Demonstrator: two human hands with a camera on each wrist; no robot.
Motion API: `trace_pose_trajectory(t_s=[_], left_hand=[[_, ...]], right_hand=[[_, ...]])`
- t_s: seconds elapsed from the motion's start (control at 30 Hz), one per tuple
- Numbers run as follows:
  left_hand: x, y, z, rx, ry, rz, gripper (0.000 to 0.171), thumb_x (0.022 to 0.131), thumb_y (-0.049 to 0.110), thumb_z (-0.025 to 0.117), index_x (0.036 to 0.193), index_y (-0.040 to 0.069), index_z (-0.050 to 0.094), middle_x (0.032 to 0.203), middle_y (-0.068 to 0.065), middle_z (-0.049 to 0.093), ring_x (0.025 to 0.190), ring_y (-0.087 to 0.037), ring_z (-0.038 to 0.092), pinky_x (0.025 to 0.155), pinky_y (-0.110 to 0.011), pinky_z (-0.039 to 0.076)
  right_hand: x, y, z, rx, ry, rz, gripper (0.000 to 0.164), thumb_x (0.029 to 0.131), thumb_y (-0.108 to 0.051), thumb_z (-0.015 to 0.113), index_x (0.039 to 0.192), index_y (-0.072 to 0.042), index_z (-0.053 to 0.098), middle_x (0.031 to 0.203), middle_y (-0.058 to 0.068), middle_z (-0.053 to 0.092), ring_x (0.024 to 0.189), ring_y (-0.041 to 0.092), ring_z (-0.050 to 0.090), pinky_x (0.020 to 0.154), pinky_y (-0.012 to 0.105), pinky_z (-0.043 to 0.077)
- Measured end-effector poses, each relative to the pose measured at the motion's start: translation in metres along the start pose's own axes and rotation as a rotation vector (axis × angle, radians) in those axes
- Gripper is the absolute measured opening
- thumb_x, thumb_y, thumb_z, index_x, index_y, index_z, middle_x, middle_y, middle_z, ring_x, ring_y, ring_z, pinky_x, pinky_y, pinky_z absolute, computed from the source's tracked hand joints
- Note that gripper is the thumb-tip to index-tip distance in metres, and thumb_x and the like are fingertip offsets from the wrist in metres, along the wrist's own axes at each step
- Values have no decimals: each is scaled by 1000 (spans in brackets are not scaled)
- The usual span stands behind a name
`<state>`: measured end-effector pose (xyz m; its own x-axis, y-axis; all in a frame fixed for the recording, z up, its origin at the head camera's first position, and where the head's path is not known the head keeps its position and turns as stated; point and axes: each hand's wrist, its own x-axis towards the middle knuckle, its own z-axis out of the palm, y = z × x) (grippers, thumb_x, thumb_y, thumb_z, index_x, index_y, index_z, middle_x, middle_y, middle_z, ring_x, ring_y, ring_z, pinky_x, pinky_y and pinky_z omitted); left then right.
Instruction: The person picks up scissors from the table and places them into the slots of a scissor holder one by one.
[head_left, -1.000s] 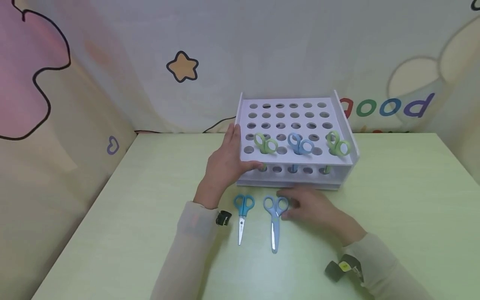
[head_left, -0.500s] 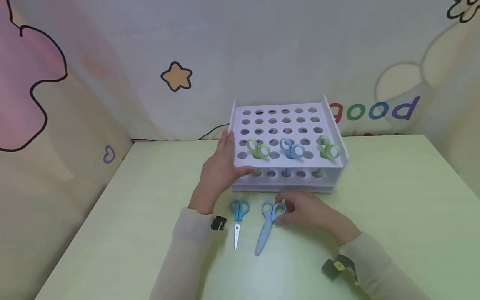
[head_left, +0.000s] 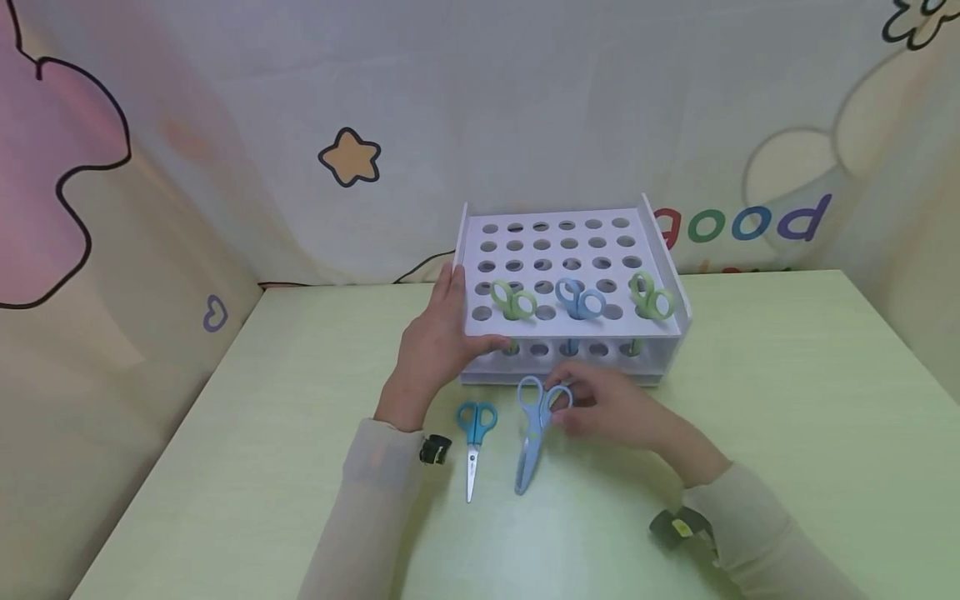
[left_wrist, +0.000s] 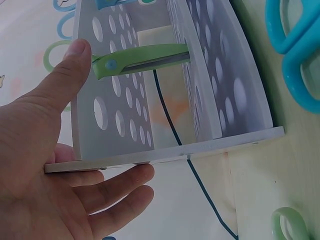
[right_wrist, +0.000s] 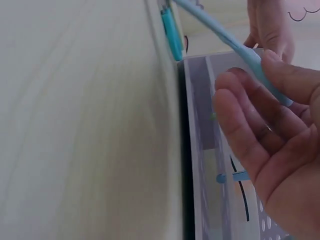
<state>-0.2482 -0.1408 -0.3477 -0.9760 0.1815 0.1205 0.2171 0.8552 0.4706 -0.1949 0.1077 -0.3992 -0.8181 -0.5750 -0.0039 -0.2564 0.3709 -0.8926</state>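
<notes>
My left hand (head_left: 431,350) holds the left side of a white rack (head_left: 555,327) with rows of round holes. In the left wrist view the thumb (left_wrist: 75,60) lies across its front edge, with fingers behind the side panel. My right hand (head_left: 611,408) pinches light blue scissors (head_left: 534,429) by the right handle ring. These hang in front of the rack, blades pointing down toward the person. Teal scissors (head_left: 474,433) lie on the table to their left. Standing in the rack's front row are green scissors (head_left: 514,302), blue scissors (head_left: 581,300) and another green pair (head_left: 651,297).
The pale green table (head_left: 322,375) reaches back to a printed curtain (head_left: 420,100). A dark cable (head_left: 423,265) runs behind the rack. A pale green loop (left_wrist: 289,224) shows at the left wrist view's bottom right.
My right hand has taken hold of the light blue scissors, lifted them and moved them slightly toward the rack; their blades have swung left. My left hand stays on the rack. The head view has shifted slightly.
</notes>
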Motion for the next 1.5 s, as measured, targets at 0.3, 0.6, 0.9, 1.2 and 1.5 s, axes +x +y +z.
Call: trace_pose_trajectory(t_s=[0.3,0.6,0.9,1.2,1.5], left_hand=[[-1,1,-1,1,1,6,122,78,49,86,162,6,10,169,-11,5,122,-28,50,77,-37,49],[-1,0,1,-18,-6,-6,122,77,50,86,163,8,9,169,-10,4,118,-29,53,80,-38,49],[-2,1,1,-8,9,7,122,77,50,86,163,7,11,169,-11,7,113,-28,54,77,-36,49],[-2,1,0,8,1,-9,121,78,51,85,163,7,10,169,-9,6,116,-27,54,73,-33,48],[-1,1,0,9,6,-6,121,78,50,86,162,6,11,169,-10,7,116,-27,56,70,-33,47]], right_hand=[[-3,-12,-5,153,62,-17,23,98,-2,64,120,2,61,97,19,73,78,33,72,70,39,58],[-8,-16,-7,159,149,-89,20,102,-4,60,119,4,66,94,15,69,76,28,72,70,38,59],[-15,-33,-17,172,202,-129,21,101,-2,60,120,5,66,102,17,70,79,27,73,72,39,58],[-24,-47,-26,185,270,-170,17,101,1,59,115,7,65,96,17,70,79,28,73,73,38,58],[-31,-54,-38,166,336,-267,13,101,3,58,111,8,65,93,13,70,75,26,74,72,35,58]])
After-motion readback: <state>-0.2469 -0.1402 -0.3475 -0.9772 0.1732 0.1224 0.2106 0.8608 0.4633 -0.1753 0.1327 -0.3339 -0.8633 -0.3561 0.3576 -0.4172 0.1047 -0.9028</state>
